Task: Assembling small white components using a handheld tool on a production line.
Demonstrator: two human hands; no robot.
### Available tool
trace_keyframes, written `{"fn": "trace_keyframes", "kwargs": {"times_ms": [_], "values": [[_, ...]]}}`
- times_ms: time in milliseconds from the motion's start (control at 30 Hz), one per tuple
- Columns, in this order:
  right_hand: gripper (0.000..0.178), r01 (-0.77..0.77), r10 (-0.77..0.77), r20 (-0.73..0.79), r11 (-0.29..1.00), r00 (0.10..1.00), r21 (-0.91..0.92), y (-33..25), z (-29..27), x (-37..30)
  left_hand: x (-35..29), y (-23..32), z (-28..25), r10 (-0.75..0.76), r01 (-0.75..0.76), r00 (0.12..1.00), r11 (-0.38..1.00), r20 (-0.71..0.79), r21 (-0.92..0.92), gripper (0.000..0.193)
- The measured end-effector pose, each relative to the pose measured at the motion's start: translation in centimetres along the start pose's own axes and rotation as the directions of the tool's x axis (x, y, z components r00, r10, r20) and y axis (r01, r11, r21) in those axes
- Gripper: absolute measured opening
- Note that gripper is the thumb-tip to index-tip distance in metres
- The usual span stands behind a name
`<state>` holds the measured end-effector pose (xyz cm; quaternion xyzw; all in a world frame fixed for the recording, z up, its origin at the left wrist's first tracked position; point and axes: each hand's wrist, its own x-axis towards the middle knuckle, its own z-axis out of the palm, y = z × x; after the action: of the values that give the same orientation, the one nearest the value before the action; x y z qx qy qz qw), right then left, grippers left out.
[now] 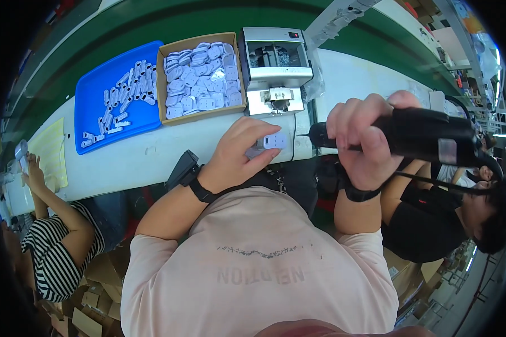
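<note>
My left hand (239,147) rests at the table's front edge, thumb and fingers closed around a small white plastic housing (274,140) with little holes in its face. In my right hand (368,137) is a black electric screwdriver (424,132), held sideways with its thin bit pointing left. The bit's tip is a short way right of the housing and apart from it. Beyond both hands stands a silver screw feeder (278,70), with a clear window showing loose screws inside.
Left of the feeder, a cardboard box (161,84) holds many white housings. A blue tray (90,84) with small white and black parts lies further left. Co-workers sit close on both sides: a striped shirt (62,247) at left, a black shirt (416,224) at right. A cord trails from the screwdriver.
</note>
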<state>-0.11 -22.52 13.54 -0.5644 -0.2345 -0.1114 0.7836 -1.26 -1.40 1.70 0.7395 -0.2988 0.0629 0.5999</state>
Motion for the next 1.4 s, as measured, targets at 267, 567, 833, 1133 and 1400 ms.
{"fn": "trace_keyframes", "kwargs": {"times_ms": [267, 567, 833, 1133, 1400], "values": [[0.046, -0.020, 0.022, 0.044, 0.999, 0.999, -0.033, 1.2, 1.8, -0.3, 0.0, -0.4, 0.5, 0.036, -0.035, 0.999, 0.999, 0.008, -0.030, 0.038], [0.045, -0.025, 0.030, 0.067, 0.997, 0.997, -0.070, 1.6, 1.6, 0.1, 0.2, -0.4, 0.4, 0.025, -0.024, 1.000, 0.999, 0.017, -0.034, 0.037], [0.045, -0.023, 0.026, 0.061, 0.999, 0.998, -0.048, 1.7, 1.5, 0.1, 0.3, -0.5, 0.3, -0.010, 0.011, 0.999, 0.999, 0.040, -0.038, 0.037], [0.043, -0.003, 0.006, 0.059, 0.999, 0.998, -0.046, 1.7, 1.2, 0.2, 0.5, 0.0, 0.5, -0.071, 0.073, 0.997, 0.996, 0.021, -0.057, 0.036], [0.043, 0.024, 0.006, 0.187, 0.988, 0.982, -0.155, 2.6, 0.6, 0.3, 0.8, -0.3, 0.2, -0.035, 0.038, 0.998, 0.998, 0.054, -0.046, 0.034]]}}
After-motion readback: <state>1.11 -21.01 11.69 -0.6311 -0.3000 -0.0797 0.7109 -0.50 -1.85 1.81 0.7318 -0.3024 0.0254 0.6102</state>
